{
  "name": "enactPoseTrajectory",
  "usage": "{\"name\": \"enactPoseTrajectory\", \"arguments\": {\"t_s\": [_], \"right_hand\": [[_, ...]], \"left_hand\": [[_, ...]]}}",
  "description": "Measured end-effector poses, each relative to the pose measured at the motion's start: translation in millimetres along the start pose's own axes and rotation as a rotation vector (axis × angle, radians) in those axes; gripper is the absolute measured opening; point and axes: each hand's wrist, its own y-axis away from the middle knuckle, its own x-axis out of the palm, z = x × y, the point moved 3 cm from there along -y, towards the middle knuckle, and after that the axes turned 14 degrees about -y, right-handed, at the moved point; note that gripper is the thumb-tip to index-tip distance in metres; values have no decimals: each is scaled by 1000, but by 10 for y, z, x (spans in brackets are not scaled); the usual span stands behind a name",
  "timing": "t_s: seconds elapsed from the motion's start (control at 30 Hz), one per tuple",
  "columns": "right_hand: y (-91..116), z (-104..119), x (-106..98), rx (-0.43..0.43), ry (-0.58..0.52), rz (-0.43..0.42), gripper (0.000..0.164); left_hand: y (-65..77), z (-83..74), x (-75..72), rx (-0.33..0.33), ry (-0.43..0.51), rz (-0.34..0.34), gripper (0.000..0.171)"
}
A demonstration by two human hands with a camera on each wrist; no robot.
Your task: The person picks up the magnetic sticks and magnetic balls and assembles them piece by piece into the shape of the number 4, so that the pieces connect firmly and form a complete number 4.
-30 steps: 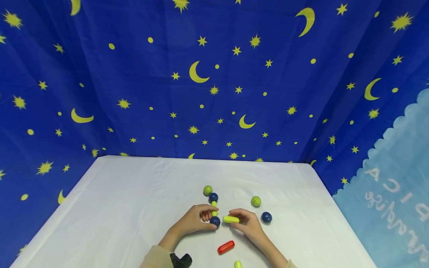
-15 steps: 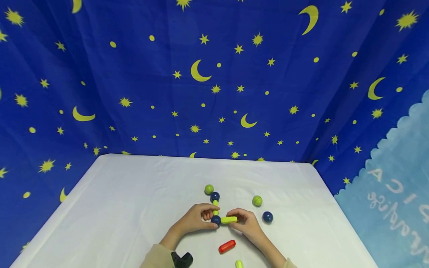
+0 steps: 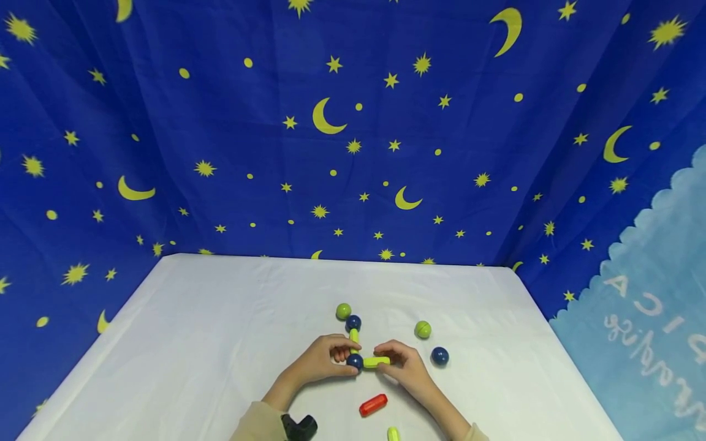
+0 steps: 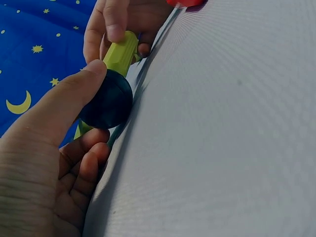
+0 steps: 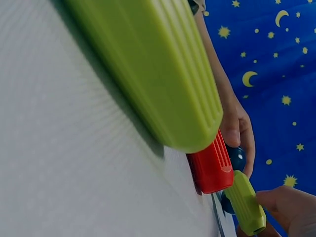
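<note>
My left hand (image 3: 322,358) holds a dark blue ball (image 3: 355,362) between thumb and fingers on the white table. My right hand (image 3: 407,369) pinches a yellow-green ridged rod (image 3: 375,362), whose left end meets that ball. In the left wrist view the rod (image 4: 120,55) and the ball (image 4: 108,100) touch end to side. A second yellow-green rod (image 3: 354,337) runs from the held ball away to another blue ball (image 3: 353,323), partly behind my left fingers. Beyond that, a green ball (image 3: 344,311) sits against the far blue ball; whether they are joined I cannot tell.
A red rod (image 3: 373,405) lies in front of the hands, with a yellow-green rod (image 3: 393,434) cut off by the lower edge. Right of my right hand are a green ball (image 3: 423,329) and a blue ball (image 3: 439,356). A blue star-patterned curtain (image 3: 265,153) stands behind.
My right hand's rod has come left across a small gap and now touches the blue ball in my left hand. The left hand keeps its hold; the loose pieces have not moved.
</note>
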Motion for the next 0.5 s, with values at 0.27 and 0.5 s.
{"name": "enactPoseTrajectory", "arguments": {"t_s": [0.27, 0.5], "right_hand": [[0, 95, -19, 37, 3, -77, 26], [-19, 147, -163, -58, 15, -183, 21]], "left_hand": [[8, -1, -3, 2, 0, 3, 42], [-9, 12, 11, -12, 5, 6, 41]]}}
